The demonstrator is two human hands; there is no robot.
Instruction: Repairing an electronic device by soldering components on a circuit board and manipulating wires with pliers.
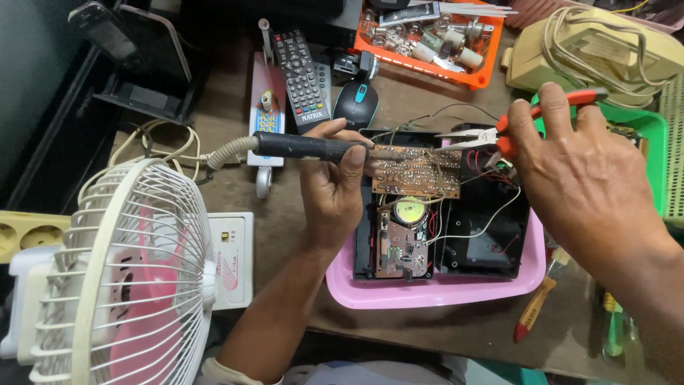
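Soldering iron (306, 146) is gripped in the left hand (331, 189), fingers wrapped round its dark handle, the tip end lying against the brown circuit board (417, 171) just to the right of the thumb. A coiled pale cord (229, 151) is seen leaving the handle to the left of that hand. Red-handled pliers (499, 132) are clasped in the right hand (584, 178), the handles closed in the fist and the metal nose pointed left, resting at the upper right edge of the board. Between the two hands the board is held tilted above an opened black casing (484, 235), where a second small board (402, 246) and loose red and white wires (491, 214) are visible. The casing is set in a pink tray (434, 292), below both hands. Left of the left forearm a white fan (128, 278) is standing. Beyond the left hand a black remote control (303, 78) and a computer mouse (356, 100) are lying, and beyond the pliers an orange tray (484, 71) of small parts is seen. A small brush (538, 303) is lying below the right wrist.
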